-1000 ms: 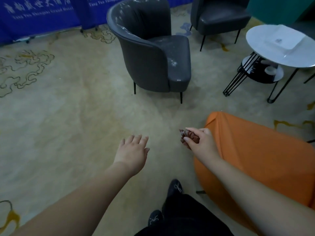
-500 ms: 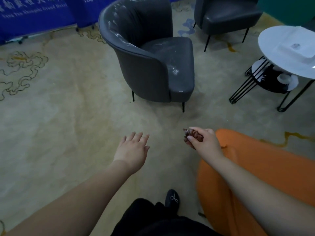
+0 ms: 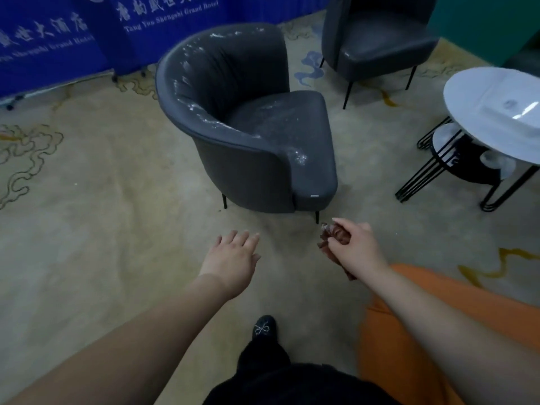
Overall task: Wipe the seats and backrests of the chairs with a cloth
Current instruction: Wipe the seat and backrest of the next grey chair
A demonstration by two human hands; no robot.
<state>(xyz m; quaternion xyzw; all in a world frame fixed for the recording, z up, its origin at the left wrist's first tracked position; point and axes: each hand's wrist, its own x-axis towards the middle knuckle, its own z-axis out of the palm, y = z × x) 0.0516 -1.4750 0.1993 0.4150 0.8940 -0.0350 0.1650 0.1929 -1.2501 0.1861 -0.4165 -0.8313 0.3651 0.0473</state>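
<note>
Between chairs at this moment, with no wiping in progress. Right hand (image 3: 355, 249) curled round a bunched dark reddish-brown cloth (image 3: 333, 233), the grip clamped on it, held in the air above the carpet (image 3: 102, 229) and not touching any chair. Left hand (image 3: 232, 258) stretched forward, palm down, fingers straight and a little spread, the grip apart and holding nothing.

Straight ahead, near but not yet within reach of the cloth, a dark grey tub chair (image 3: 248, 118) on thin black legs. Pale glistening streaks and speckles on its backrest, its arm rim and the front corner of its seat; wet or dusty, cannot tell which. Probably the next chair to be wiped, seat and backrest both left to do. A second dark grey chair (image 3: 380, 39) further back at the right, its seat smooth with only one small gleam; wiped or not, impossible to judge. An orange chair (image 3: 423, 331) just beside the right forearm at the lower right, partly cut by the frame, its state also not clear. So, as a judgement, at least one chair left, maybe more.

Floor covered by beige carpet with faint cloud-like patterns in gold and blue. Blue banners (image 3: 58, 33) with white writing along the far side. At the right, a round white worktop (image 3: 467, 92) on black wire legs.
</note>
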